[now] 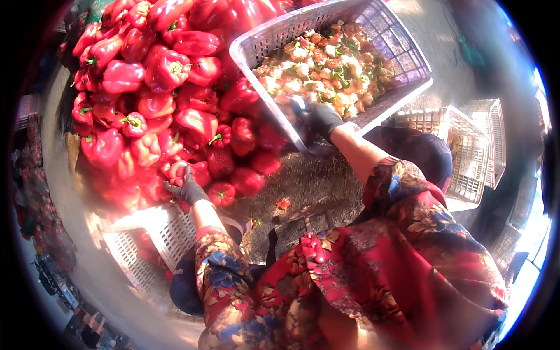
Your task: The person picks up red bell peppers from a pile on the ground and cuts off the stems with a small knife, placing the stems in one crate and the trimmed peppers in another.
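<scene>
My left hand [189, 190], in a dark grey glove, is closed around a red bell pepper [174, 170] at the near edge of a big heap of red bell peppers [157, 105]. My right hand [322, 121], in a dark glove too, hangs over the near side of a pale plastic crate [273, 111]. Its fingers are closed and blurred; something small and shiny shows at their tips, too smeared to name. Inside the crate lies a thick layer of cut pepper cores [335, 67] with seeds and green stems.
On my left, near my knee, stands a white slatted crate [169, 233] with some red peppers in it. More pale crates [466, 146] stand at the right beside my other knee. A small red scrap [283, 204] lies on the ground before me.
</scene>
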Motion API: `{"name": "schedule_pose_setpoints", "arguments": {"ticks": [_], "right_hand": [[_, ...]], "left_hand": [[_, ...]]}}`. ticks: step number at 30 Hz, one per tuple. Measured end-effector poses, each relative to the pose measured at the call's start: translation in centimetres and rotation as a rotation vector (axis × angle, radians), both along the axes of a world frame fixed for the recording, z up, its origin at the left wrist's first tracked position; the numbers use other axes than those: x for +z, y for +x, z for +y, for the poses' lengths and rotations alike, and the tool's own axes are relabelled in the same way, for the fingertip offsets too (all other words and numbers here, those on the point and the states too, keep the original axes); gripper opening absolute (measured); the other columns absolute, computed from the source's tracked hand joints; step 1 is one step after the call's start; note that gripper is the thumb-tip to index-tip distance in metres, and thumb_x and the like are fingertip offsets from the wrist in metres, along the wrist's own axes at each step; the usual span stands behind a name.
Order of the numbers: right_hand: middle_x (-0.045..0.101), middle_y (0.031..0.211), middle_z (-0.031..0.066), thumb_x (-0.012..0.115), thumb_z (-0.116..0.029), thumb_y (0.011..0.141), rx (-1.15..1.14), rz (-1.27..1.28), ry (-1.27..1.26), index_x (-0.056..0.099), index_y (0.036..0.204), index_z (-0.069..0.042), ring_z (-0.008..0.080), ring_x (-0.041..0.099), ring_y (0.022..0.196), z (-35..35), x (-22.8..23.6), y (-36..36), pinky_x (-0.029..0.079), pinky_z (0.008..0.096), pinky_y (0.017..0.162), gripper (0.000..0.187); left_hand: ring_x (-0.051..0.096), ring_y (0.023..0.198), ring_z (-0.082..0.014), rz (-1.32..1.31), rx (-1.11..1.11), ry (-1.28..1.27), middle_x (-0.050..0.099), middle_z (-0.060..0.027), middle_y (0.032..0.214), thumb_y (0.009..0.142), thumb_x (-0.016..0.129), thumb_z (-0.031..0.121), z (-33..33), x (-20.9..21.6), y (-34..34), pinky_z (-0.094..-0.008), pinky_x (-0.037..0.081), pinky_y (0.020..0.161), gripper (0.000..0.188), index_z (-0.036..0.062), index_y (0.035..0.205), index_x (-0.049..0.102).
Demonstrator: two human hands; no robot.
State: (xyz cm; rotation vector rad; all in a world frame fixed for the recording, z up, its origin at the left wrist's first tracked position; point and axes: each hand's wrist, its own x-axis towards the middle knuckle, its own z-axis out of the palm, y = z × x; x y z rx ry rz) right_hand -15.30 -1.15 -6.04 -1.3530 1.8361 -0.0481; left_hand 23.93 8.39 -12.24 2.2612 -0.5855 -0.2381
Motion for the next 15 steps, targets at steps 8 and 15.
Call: {"name": "schedule_pose_setpoints", "arguments": {"ticks": [8,15], "right_hand": [[0.068,0.081,0.0094,0.058,-0.026,0.082,-0.274,-0.189,0.061,0.07,0.095,-0.008,0.0159,0.065,0.075,-0.9,-3.6,0.5,0.05,0.0309,0.068,0.025],[0.067,0.094,0.0188,0.063,-0.04,0.08,0.19,0.058,-0.166,0.067,0.103,-0.012,0.0343,0.066,0.088,-0.9,-9.3,0.3,0.05,0.0436,0.077,0.036]], "left_hand": [[0.053,0.113,-0.0265,0.788,0.112,-0.412,0.047,-0.0066,0.134,0.077,0.075,0.042,0.9,-3.6,6.2,-0.0469,0.046,0.091,0.071,0.0138,0.134,0.044],[0.054,0.113,-0.0258,0.865,-0.135,-0.539,0.05,-0.0085,0.131,0.084,0.066,0.038,0.6,-3.4,4.7,-0.0448,0.045,0.093,0.057,0.012,0.131,0.047]]}}
